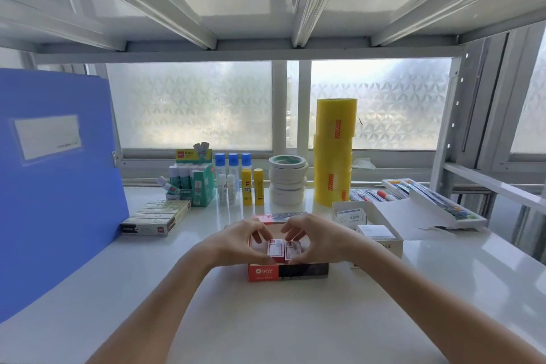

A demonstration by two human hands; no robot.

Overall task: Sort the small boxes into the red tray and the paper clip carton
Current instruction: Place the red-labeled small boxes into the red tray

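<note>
The red tray (264,272) sits at the table's centre, its front wall red with a white logo and black to the right. Two small red-and-white boxes stand side by side in it: one (275,249) pinched by my left hand (236,242), the other (293,249) pinched by my right hand (316,241). Both hands hover over the tray with fingertips on the boxes. To the right lies the open white paper clip carton (393,244) with small white boxes (353,217) inside and its lid folded back.
A blue folder (56,180) stands at the left. A flat pack of staple boxes (156,217) lies beside it. Glue sticks (251,186), white tape rolls (287,180), yellow tape rolls (335,154) and a pen tray (413,192) line the back. A shelf hangs overhead.
</note>
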